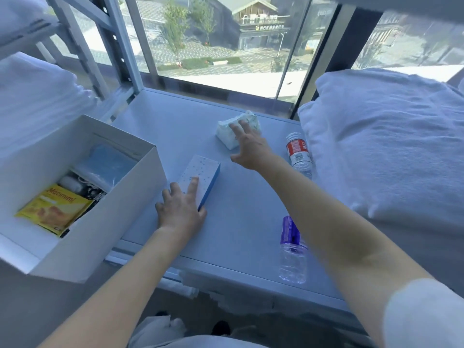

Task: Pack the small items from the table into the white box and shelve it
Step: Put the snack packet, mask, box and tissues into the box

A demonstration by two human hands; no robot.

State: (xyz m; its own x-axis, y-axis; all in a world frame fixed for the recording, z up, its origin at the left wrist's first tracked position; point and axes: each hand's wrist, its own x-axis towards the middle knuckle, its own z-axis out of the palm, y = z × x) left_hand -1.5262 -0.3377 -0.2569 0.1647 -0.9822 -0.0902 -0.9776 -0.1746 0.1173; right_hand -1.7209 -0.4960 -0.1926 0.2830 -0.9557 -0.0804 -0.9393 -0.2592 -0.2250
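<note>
table [251, 217]: pale surface | 9 o'clock: white box [105, 222] | centre: speckled blue-edged carton [200, 177] | 12 o'clock: tissue pack [231, 131] | 2 o'clock: red-label bottle [297, 151] | 5 o'clock: purple-label bottle [292, 249] | 3 o'clock: white towels [389, 146]

"Mocimimi" (perhaps) on yellow packet [54, 209]

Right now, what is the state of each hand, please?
Left hand: open, fingers lying on the small blue-edged box.
Right hand: open, fingers spread over the tissue pack, not gripping yet.
</note>
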